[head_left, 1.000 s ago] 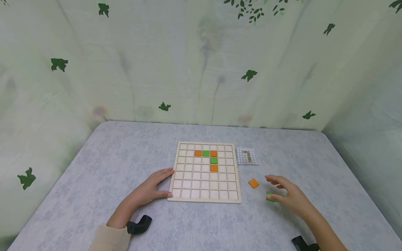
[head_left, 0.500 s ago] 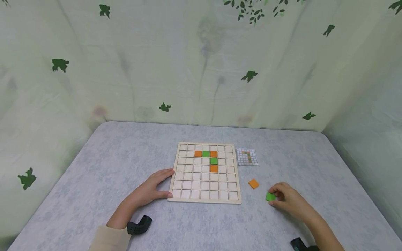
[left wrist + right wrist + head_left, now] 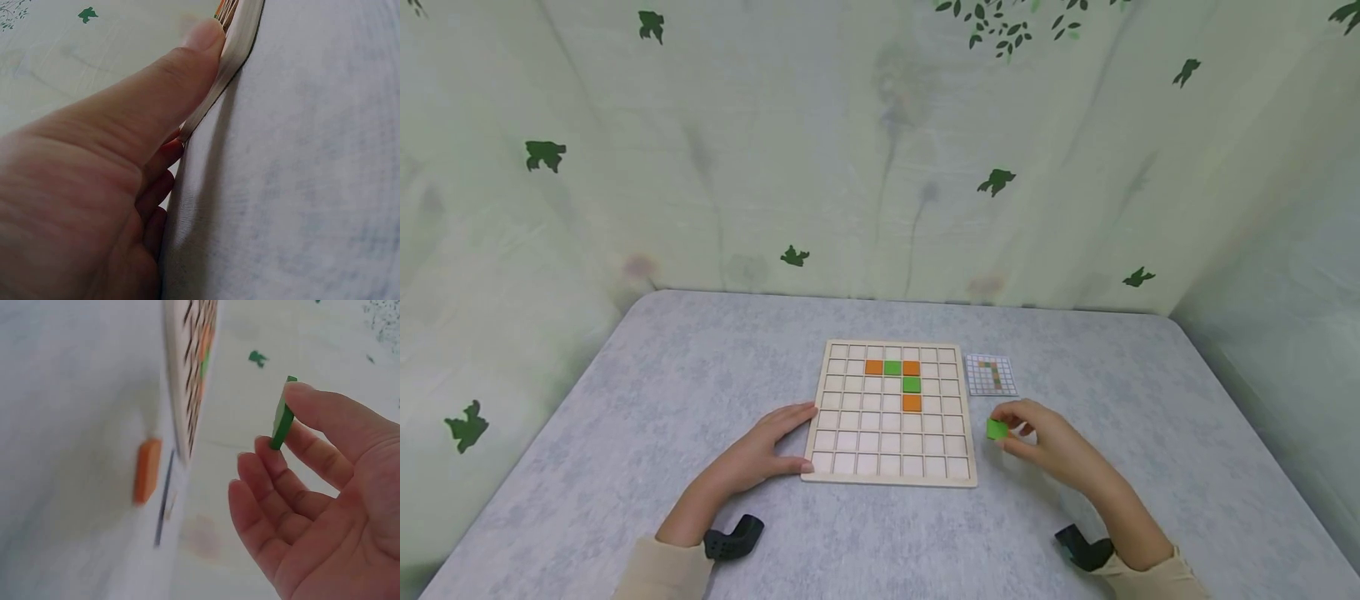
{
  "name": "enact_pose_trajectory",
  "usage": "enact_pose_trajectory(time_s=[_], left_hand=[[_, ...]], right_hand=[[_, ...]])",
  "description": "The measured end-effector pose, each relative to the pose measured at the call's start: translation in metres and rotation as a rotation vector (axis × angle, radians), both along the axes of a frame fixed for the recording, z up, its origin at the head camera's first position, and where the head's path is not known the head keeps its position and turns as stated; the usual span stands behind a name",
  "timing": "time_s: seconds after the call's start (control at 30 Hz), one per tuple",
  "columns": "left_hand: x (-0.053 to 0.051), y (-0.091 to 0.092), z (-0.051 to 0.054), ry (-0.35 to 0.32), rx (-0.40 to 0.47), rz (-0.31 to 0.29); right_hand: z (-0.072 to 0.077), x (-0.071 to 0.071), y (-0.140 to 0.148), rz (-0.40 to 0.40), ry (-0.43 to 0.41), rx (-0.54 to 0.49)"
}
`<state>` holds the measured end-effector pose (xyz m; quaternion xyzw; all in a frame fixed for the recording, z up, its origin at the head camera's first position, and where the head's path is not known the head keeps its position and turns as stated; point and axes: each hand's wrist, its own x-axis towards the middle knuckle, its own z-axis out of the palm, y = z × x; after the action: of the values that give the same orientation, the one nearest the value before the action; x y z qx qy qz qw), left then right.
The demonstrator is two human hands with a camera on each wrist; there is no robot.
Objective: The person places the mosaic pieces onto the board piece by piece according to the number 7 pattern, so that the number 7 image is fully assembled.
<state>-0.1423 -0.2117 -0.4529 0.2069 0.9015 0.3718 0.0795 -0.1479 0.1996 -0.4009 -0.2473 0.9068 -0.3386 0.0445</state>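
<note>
A pale wooden grid board (image 3: 868,446) lies on the table with orange and green square tiles set in it. My left hand (image 3: 767,442) rests along its left edge, fingers fairly straight and thumb on the near left corner, as the thumb (image 3: 169,75) also shows in the left wrist view. My right hand (image 3: 1048,442) pinches a green tile (image 3: 997,429) between thumb and fingertips, raised just right of the board. In the right wrist view this green tile (image 3: 284,415) is held edge-on. A loose orange tile (image 3: 148,472) lies on the table, hidden in the head view.
A small printed card (image 3: 991,375) with a coloured grid pattern lies beside the board's upper right edge. The grey table (image 3: 715,358) ends at a leaf-patterned curtain (image 3: 835,167). Both wrists wear black devices, the left one (image 3: 733,537) close to the tabletop.
My right hand has come down on the green tile, pinched and lifted it, and carried it left and away from me, over the loose orange tile. My left hand has stayed in place.
</note>
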Motion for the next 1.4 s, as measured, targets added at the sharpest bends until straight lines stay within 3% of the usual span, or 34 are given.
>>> enact_pose_trajectory(time_s=[0.17, 0.53, 0.9, 1.2, 1.4], left_hand=[[-0.001, 0.001, -0.001, 0.003, -0.012, 0.005], [-0.001, 0.001, 0.000, 0.011, -0.016, -0.009], [0.000, -0.001, 0.003, -0.008, -0.002, 0.000], [0.000, 0.000, 0.000, -0.006, -0.010, 0.007], [0.000, 0.000, -0.001, 0.001, -0.017, -0.001]], right_hand=[[0.001, -0.011, -0.028, 0.059, 0.055, -0.078], [-0.023, -0.029, -0.076, 0.054, 0.012, -0.161], [-0.041, -0.034, -0.095, 0.033, 0.008, -0.110], [-0.034, -0.032, -0.095, 0.014, -0.047, -0.135], [-0.017, -0.027, -0.080, -0.025, -0.059, -0.181]])
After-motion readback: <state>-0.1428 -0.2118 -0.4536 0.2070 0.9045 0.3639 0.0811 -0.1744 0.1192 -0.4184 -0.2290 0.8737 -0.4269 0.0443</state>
